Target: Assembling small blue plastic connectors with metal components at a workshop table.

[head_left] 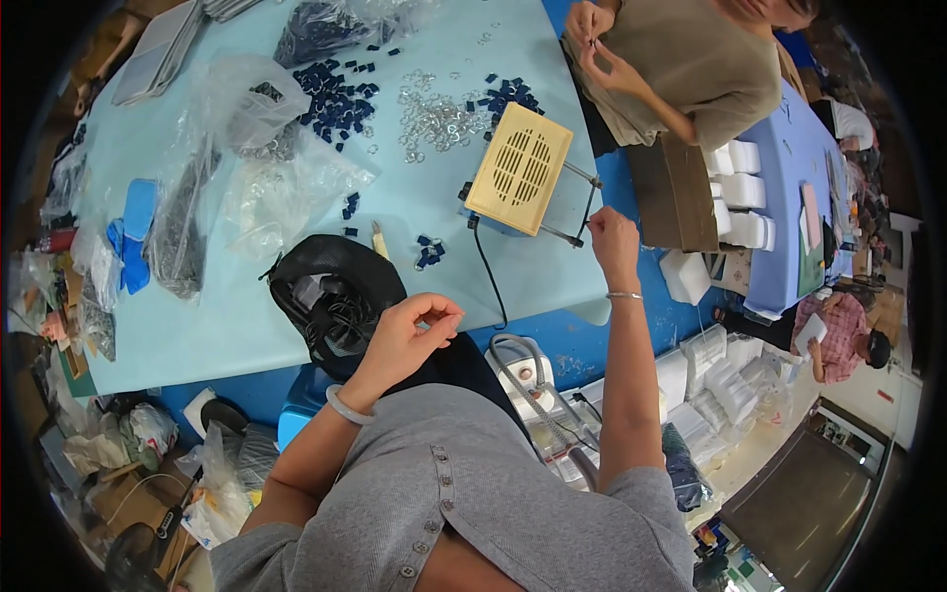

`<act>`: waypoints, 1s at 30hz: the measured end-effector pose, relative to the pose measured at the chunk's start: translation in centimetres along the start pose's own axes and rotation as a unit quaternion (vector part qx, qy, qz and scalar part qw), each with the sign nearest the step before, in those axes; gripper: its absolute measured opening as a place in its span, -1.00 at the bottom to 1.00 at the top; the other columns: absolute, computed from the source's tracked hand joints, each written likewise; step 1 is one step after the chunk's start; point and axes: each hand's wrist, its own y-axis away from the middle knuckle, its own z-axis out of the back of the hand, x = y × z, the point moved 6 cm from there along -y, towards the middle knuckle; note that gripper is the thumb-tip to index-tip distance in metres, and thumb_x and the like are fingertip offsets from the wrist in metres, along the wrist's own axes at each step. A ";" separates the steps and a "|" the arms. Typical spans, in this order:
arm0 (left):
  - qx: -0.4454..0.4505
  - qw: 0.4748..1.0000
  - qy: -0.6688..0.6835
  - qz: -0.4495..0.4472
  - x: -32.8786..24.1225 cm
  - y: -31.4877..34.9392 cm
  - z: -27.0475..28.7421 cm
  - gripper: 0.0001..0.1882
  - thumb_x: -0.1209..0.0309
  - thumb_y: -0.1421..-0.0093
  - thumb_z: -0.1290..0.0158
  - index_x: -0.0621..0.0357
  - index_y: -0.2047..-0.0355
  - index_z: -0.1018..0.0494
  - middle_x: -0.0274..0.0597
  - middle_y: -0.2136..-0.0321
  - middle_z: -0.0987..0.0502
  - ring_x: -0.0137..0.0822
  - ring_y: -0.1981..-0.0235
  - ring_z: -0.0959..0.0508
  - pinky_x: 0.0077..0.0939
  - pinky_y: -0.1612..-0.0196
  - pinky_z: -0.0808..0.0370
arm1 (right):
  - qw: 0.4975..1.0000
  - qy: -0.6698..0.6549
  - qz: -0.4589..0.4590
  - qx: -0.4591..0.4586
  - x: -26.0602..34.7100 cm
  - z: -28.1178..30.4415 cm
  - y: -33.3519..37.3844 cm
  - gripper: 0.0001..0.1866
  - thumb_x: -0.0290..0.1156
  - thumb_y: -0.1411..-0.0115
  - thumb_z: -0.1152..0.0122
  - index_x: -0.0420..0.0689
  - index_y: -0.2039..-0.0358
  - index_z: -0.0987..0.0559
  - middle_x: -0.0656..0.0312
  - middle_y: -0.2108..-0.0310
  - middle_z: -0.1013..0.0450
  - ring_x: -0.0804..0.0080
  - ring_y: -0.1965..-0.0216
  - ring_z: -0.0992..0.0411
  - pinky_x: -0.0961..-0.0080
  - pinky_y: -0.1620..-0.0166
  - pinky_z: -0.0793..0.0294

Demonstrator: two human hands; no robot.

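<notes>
My left hand (406, 337) is closed in a pinch in front of my body, just beside a black bag (333, 296) with dark cords in it. Anything between its fingertips is too small to make out. My right hand (614, 245), also closed, is off the table's right edge, at the ends of two metal rods. These rods stick out from a small device with a cream slotted cover (520, 168). A thin dark bit shows at my right fingertips, its kind unclear. Small dark blue pieces (430, 253) lie in a little pile left of the device.
On the light blue table (424, 187) are piles of dark blue pieces (335, 104), metal rings (434, 116), plastic bags (286, 187) and a cream-handled tool (380, 242). A black cable (483, 266) hangs over the near edge. A co-worker's hands (597, 44) are across the table, beside a cardboard box (671, 192).
</notes>
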 end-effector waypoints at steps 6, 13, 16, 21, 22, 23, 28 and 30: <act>-0.002 0.999 -0.023 -0.041 -0.5 -0.4 0.4 -0.85 0.50 -0.14 -0.02 0.29 0.29 -0.44 -0.28 0.42 -0.48 -0.54 0.43 -0.49 -0.70 0.40 -0.48 | 0.818 -0.530 -0.204 0.090 2.3 1.2 2.8 -0.91 -0.51 -0.08 -0.15 -0.16 0.37 -0.47 0.21 0.55 -0.46 0.44 0.54 -0.42 0.59 0.43 -0.41; 0.016 0.989 0.012 -0.148 -4.3 -2.2 -1.4 -0.77 0.48 -0.10 -0.07 0.20 0.20 -0.46 -0.27 0.35 -0.46 -0.53 0.36 -0.48 -0.67 0.40 -0.45 | 0.531 -0.799 -0.204 0.193 12.1 1.7 8.5 -0.84 -0.52 -0.14 -0.09 -0.14 0.24 -0.40 0.17 0.43 -0.44 0.51 0.49 -0.41 0.66 0.37 -0.45; 0.039 0.985 0.009 -0.170 -5.7 -2.0 -1.9 -0.68 0.52 -0.10 -0.07 0.15 0.09 -0.44 -0.32 0.34 -0.43 -0.57 0.32 -0.45 -0.69 0.36 -0.46 | 0.444 -0.845 -0.212 0.207 15.5 1.8 9.9 -0.86 -0.51 -0.16 -0.07 -0.11 0.25 -0.40 0.18 0.44 -0.46 0.52 0.47 -0.44 0.67 0.38 -0.48; 0.040 0.977 0.016 -0.211 -5.6 -1.2 -0.8 -0.75 0.58 -0.08 -0.06 0.19 0.18 -0.47 -0.29 0.35 -0.42 -0.54 0.33 -0.46 -0.69 0.32 -0.44 | 0.470 -0.839 -0.180 0.208 17.7 2.1 10.3 -0.89 -0.50 -0.16 -0.08 -0.12 0.29 -0.41 0.21 0.44 -0.46 0.52 0.46 -0.45 0.65 0.36 -0.49; 0.038 0.977 0.054 -0.204 -5.3 -1.1 -0.6 -0.78 0.61 -0.07 -0.06 0.21 0.23 -0.49 -0.29 0.35 -0.42 -0.53 0.33 -0.46 -0.69 0.30 -0.44 | 0.495 -0.827 -0.167 0.208 18.0 2.3 10.3 -0.91 -0.50 -0.16 -0.08 -0.13 0.30 -0.41 0.22 0.44 -0.46 0.52 0.45 -0.45 0.64 0.35 -0.49; 0.038 0.976 0.052 -0.206 -5.0 -0.9 -0.4 -0.78 0.61 -0.07 -0.06 0.21 0.23 -0.49 -0.29 0.35 -0.42 -0.53 0.33 -0.46 -0.69 0.30 -0.44 | 0.494 -0.828 -0.164 0.208 18.4 2.4 10.3 -0.91 -0.50 -0.16 -0.08 -0.13 0.30 -0.41 0.22 0.44 -0.46 0.52 0.45 -0.45 0.64 0.35 -0.49; 0.043 0.959 0.167 -0.225 -5.2 0.0 0.6 -0.86 0.70 -0.02 -0.08 0.26 0.39 -0.49 -0.28 0.37 -0.44 -0.48 0.34 -0.47 -0.69 0.29 -0.44 | 0.609 -0.760 -0.146 0.172 19.9 3.8 10.6 -0.90 -0.53 -0.10 -0.15 -0.18 0.34 -0.45 0.24 0.41 -0.44 0.57 0.41 -0.41 0.67 0.32 -0.43; 0.043 0.966 0.127 -0.223 -5.7 0.4 0.8 -0.87 0.69 -0.02 -0.08 0.27 0.40 -0.49 -0.27 0.38 -0.44 -0.48 0.35 -0.47 -0.68 0.29 -0.44 | 0.678 -0.713 -0.093 0.153 19.5 4.9 10.2 -0.89 -0.54 -0.08 -0.16 -0.20 0.35 -0.45 0.27 0.42 -0.42 0.59 0.41 -0.38 0.69 0.31 -0.40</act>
